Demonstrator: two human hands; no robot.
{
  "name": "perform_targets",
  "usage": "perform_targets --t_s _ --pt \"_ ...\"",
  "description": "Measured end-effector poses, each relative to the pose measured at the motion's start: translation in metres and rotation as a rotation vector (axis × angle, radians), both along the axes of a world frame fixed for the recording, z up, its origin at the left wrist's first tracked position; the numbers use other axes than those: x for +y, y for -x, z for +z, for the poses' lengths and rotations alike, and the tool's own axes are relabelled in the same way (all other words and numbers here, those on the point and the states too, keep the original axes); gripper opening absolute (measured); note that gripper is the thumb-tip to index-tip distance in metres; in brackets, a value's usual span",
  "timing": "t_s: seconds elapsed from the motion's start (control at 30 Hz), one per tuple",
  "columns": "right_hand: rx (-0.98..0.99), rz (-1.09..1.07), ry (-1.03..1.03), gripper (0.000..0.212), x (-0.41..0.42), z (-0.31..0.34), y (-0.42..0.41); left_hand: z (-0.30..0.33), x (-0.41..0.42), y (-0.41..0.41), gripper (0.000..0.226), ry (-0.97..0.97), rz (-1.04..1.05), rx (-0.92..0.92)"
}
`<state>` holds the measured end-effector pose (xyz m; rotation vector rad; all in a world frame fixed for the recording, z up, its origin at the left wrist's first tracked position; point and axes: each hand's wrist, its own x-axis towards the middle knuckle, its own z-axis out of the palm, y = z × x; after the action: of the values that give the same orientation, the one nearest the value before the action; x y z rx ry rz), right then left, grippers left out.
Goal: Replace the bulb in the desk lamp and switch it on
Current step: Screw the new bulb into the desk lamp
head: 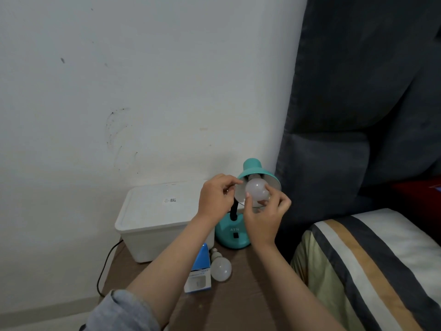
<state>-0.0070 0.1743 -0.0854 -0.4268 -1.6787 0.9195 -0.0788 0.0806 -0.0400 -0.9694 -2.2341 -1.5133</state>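
White lidded box (157, 218) at the desk's (243, 297) back left. Blue bulb carton (199, 271) and loose bulb (220, 267) lying touching, mid-desk. Left hand (216, 199) pinching the teal lamp shade's (254, 173) rim. Frosted bulb (256, 189) seated in the shade's socket. Right hand (265, 217) with fingertips closed around that bulb. Striped bedding (372, 266) at right.

Setting: a bedroom in a home. A dark padded headboard (362, 96) is set against a scuffed white wall (143, 80); a striped pillow (372, 266) is laid below it. A brown bedside desk (250, 295) is placed just beside the bed, on which a teal desk lamp (253, 180) and a lidded white storage box (155, 218) are kept.
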Motion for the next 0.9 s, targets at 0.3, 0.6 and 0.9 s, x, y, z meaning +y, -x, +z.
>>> perform_targets --t_s 0.3,0.6,0.9 --pt "-0.019 0.015 -0.115 0.045 0.0019 -0.0022 0.0005 -0.0003 -0.0006 0.0001 0.028 -0.008 -0.006 -0.018" --pt "-0.007 0.025 -0.096 0.046 0.0009 0.0008 0.0013 -0.0004 0.0 0.0009 0.026 -0.008 -0.001 -0.017" --pt "-0.074 -0.026 -0.243 0.037 0.0025 0.0001 0.0041 0.0003 0.0012 0.0004 0.028 0.007 0.003 -0.006"
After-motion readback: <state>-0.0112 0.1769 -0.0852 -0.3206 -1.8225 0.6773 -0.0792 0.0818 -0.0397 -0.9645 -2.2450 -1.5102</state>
